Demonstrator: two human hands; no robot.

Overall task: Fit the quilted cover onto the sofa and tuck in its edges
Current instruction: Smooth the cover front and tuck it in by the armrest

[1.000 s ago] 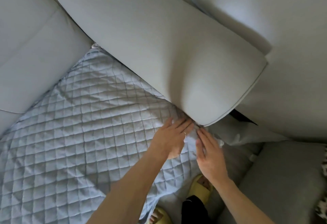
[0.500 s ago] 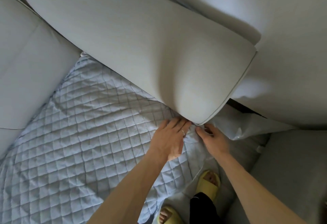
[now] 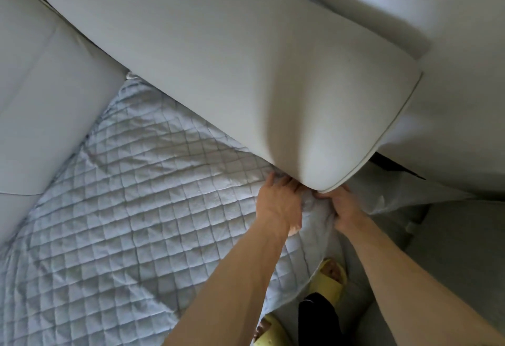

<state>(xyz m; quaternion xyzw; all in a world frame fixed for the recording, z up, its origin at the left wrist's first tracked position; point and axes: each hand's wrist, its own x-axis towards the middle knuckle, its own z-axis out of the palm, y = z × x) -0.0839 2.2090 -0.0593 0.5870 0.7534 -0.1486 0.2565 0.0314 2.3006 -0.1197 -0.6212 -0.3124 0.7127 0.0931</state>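
A pale blue quilted cover [image 3: 142, 209] lies spread over the sofa seat, its far edge running under a long light grey back cushion [image 3: 232, 72]. At the cushion's lower right corner, both hands meet on a bunched fold of the cover. My left hand [image 3: 278, 203] presses its fingertips into the gap under the cushion. My right hand [image 3: 343, 207] is closed on the bunched cover edge just below the cushion's piped corner. The fingertips of both hands are partly hidden by the cushion.
A grey sofa arm cushion [image 3: 41, 105] bounds the seat on the left. More grey upholstery [image 3: 451, 86] rises at the right. Below stand my feet in yellow slippers [image 3: 330, 280], beside a grey seat [image 3: 451, 263].
Both hands have pushed further under the cushion corner. My right hand has gone from flat fingers to a closed grip on the bunched cover edge.
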